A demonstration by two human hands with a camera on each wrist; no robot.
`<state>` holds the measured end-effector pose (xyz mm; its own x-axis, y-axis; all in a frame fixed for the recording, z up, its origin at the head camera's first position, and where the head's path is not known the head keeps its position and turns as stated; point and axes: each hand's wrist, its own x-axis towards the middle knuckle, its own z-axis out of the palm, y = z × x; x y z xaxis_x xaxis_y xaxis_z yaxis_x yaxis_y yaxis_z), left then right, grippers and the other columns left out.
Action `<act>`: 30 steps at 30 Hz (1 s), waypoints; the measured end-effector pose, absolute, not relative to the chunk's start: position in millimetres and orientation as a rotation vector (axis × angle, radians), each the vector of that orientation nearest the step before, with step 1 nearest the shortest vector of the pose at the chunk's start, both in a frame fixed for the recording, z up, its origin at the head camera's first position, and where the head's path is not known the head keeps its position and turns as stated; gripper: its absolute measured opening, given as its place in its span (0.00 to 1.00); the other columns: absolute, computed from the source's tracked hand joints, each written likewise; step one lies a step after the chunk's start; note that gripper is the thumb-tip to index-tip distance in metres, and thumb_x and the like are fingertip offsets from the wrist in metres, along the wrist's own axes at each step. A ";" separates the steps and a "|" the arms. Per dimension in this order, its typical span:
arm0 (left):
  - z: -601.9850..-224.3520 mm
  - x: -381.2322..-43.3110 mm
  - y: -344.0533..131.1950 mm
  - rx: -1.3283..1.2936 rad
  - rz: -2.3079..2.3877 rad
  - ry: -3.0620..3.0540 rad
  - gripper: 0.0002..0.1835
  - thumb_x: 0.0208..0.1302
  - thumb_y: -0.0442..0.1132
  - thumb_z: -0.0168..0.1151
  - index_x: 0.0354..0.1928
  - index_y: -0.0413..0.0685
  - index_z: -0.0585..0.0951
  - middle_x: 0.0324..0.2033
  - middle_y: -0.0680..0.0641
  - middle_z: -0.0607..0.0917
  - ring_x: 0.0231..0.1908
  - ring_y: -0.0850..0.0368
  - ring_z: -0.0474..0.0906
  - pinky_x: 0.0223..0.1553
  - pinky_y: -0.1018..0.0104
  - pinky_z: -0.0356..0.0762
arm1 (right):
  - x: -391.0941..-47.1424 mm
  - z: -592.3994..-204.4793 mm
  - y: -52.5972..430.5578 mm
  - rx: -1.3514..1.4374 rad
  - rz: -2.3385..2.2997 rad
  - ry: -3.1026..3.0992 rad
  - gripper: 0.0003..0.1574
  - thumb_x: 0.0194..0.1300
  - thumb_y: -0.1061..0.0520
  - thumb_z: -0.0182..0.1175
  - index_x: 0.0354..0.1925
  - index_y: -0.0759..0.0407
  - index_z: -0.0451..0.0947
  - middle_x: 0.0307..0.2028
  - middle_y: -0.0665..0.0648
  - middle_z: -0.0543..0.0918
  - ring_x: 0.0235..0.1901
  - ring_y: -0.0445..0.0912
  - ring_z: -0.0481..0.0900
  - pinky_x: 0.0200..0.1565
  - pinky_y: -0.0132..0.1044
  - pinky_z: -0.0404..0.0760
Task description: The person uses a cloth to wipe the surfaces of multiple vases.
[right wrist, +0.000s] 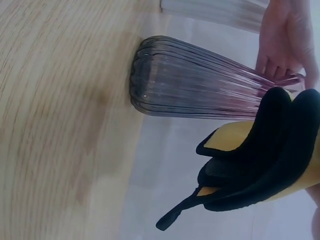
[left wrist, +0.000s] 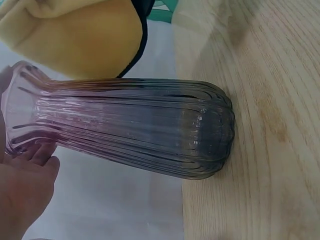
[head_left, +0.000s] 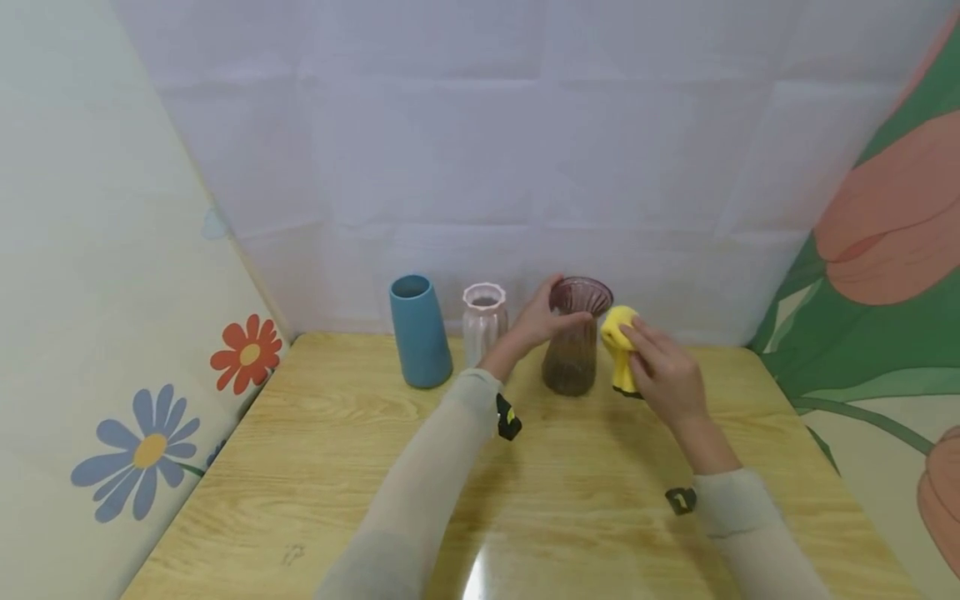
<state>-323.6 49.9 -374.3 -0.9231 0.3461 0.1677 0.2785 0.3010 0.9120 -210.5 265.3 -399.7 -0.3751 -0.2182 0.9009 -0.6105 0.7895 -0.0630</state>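
A ribbed glass vase (head_left: 572, 360), pinkish purple at its flared mouth and smoky grey below, stands upright on the table. My left hand (head_left: 534, 323) grips it around the neck, thumb across the front and fingers behind. In my right hand (head_left: 670, 375) is a bunched yellow cloth (head_left: 619, 329) with a dark border, pinched between thumb and fingers just right of the vase's rim. From the right wrist, the cloth's dark-edged folds (right wrist: 270, 150) hang down and overlap the vase's mouth (right wrist: 290, 80). The left wrist view shows the vase's ribbed side (left wrist: 135, 125) along its full height.
Left of the glass vase stands a pale pink fluted vase (head_left: 483, 321), partly behind my left wrist. Farther left is a taller matte blue vase (head_left: 422, 337). A white sheet (head_left: 450, 167) hangs behind the wooden table (head_left: 337, 467), with flower-printed panels (head_left: 150, 450) at the sides.
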 end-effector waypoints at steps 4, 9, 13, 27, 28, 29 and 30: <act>-374.2 -321.1 47.9 0.616 1.717 2.486 0.58 0.55 0.53 0.78 0.80 0.50 0.52 0.74 0.39 0.64 0.72 0.43 0.64 0.72 0.49 0.62 | -215.4 -405.9 262.6 0.631 0.483 -1.940 0.26 0.56 0.67 0.62 0.55 0.60 0.84 0.54 0.62 0.85 0.47 0.63 0.85 0.44 0.58 0.84; -372.7 -318.4 44.6 0.636 1.710 2.464 0.57 0.56 0.52 0.77 0.80 0.49 0.51 0.74 0.38 0.65 0.72 0.44 0.65 0.71 0.51 0.64 | -218.4 -413.1 259.2 0.663 0.465 -1.943 0.24 0.59 0.65 0.60 0.56 0.61 0.83 0.54 0.64 0.85 0.46 0.64 0.85 0.41 0.57 0.85; -372.7 -318.3 41.4 0.660 1.733 2.419 0.57 0.58 0.49 0.77 0.80 0.47 0.50 0.73 0.37 0.65 0.72 0.43 0.65 0.70 0.54 0.66 | -219.6 -417.7 255.8 0.665 0.477 -1.956 0.24 0.60 0.65 0.60 0.55 0.61 0.83 0.54 0.64 0.85 0.45 0.63 0.85 0.40 0.56 0.85; -372.7 -305.5 25.2 0.719 1.771 2.316 0.56 0.58 0.44 0.77 0.80 0.43 0.50 0.73 0.38 0.67 0.72 0.46 0.64 0.71 0.59 0.63 | -216.3 -428.2 240.7 0.724 0.516 -1.911 0.26 0.57 0.68 0.62 0.55 0.61 0.84 0.56 0.62 0.84 0.46 0.62 0.86 0.42 0.54 0.85; -373.1 -304.2 23.7 0.716 1.768 2.314 0.56 0.57 0.45 0.77 0.80 0.43 0.50 0.73 0.38 0.66 0.72 0.45 0.64 0.71 0.58 0.63 | -215.5 -429.4 239.1 0.730 0.513 -1.905 0.26 0.57 0.67 0.61 0.55 0.61 0.84 0.56 0.63 0.84 0.46 0.62 0.86 0.42 0.54 0.85; -373.6 -302.9 22.3 0.714 1.763 2.315 0.56 0.57 0.45 0.77 0.79 0.43 0.50 0.73 0.38 0.66 0.73 0.45 0.64 0.71 0.58 0.63 | -214.6 -430.5 237.3 0.734 0.515 -1.900 0.25 0.58 0.66 0.61 0.55 0.61 0.84 0.56 0.63 0.84 0.46 0.62 0.85 0.43 0.54 0.85; -373.8 -301.4 20.8 0.713 1.760 2.314 0.57 0.57 0.45 0.77 0.79 0.43 0.50 0.73 0.38 0.66 0.73 0.45 0.63 0.71 0.58 0.63 | -213.8 -431.9 235.6 0.738 0.513 -1.894 0.24 0.59 0.65 0.60 0.55 0.61 0.84 0.56 0.63 0.84 0.47 0.63 0.85 0.44 0.54 0.85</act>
